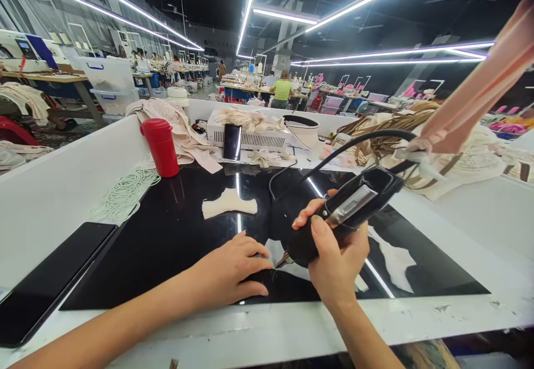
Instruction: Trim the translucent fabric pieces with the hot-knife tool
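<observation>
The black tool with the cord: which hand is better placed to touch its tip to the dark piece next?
Probably the right hand. It already grips the black tool, whose tip sits just by the left hand. That hand lies flat on the dark piece on the black mat.

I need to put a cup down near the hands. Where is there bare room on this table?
Bare black mat lies between the cream fabric piece, the phone and the left hand. The white front edge is bare too. It is crowded behind, by the red bottle and white basket, and around the right hand with its black tool.
</observation>
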Demonstrator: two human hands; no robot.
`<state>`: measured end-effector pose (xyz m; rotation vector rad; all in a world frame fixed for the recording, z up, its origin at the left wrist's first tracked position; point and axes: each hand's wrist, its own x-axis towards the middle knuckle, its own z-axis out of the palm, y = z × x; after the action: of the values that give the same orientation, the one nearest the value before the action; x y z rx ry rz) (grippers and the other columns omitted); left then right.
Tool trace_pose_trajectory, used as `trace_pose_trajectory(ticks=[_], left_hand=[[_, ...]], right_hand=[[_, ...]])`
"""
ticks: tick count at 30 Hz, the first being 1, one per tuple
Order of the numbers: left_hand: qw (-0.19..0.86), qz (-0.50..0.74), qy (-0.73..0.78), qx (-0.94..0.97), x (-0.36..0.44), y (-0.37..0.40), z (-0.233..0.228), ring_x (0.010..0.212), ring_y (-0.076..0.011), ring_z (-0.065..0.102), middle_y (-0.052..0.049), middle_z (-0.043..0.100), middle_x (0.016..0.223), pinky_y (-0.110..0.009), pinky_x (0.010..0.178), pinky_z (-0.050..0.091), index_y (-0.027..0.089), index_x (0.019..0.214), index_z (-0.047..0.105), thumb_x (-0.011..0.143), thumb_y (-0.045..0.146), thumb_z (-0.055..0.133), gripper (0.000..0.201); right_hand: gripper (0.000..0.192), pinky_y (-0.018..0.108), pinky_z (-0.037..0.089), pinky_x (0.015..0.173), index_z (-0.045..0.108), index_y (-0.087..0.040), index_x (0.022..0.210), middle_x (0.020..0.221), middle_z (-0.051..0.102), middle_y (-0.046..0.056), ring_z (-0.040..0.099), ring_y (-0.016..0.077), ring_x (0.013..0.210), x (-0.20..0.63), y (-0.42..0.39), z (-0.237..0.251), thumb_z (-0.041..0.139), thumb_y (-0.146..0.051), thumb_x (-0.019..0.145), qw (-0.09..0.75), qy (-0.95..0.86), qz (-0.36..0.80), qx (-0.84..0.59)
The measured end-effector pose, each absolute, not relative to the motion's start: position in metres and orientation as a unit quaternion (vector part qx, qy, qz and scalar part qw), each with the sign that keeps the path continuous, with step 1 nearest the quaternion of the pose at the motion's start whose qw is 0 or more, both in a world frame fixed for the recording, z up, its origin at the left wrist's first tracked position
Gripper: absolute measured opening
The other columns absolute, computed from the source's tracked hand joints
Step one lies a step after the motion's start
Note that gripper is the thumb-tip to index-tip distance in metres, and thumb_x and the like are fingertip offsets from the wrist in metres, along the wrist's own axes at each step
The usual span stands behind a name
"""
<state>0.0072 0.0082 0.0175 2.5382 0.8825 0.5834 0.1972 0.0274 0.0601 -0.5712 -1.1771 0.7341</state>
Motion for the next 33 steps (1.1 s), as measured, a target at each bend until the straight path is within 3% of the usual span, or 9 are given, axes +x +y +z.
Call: trace_pose_trajectory(ticks=[7,14,33], left_hand=[[0.205,0.221,0.327,0.896,0.008,0.009,0.022,0.105,-0.0234,0.063,-0.009,0.067,0.115,-0.046,0.111,0.042,0.021,0.122,0.069,0.1,0.03,0.066,0.024],[0.243,0.213,0.3,0.897,0.004,0.014,0.021,0.127,-0.0278,0.058,-0.008,0.065,0.136,-0.049,0.118,0.033,0.026,0.129,0.067,0.095,0.024,0.071,0.034],[0.277,0.193,0.307,0.89,0.002,0.016,0.026,0.133,-0.0301,0.055,-0.01,0.064,0.14,-0.054,0.122,0.026,0.026,0.13,0.068,0.086,0.03,0.083,0.046]], right_hand=[[0.034,0.029,0.055,0.065,0.058,-0.028,0.121,0.091,0.066,-0.004,0.064,0.0125,0.068,0.201,0.032,0.062,0.073,-0.022,0.091,0.726,-0.537,0.329,-0.276],[0.032,0.03,0.055,0.066,0.06,-0.028,0.119,0.092,0.066,-0.003,0.064,0.0131,0.069,0.198,0.024,0.064,0.075,-0.025,0.09,0.734,-0.516,0.35,-0.269],[0.035,0.031,0.056,0.066,0.059,-0.029,0.121,0.09,0.066,-0.003,0.064,0.0134,0.068,0.189,0.016,0.062,0.074,-0.024,0.09,0.727,-0.509,0.376,-0.269]])
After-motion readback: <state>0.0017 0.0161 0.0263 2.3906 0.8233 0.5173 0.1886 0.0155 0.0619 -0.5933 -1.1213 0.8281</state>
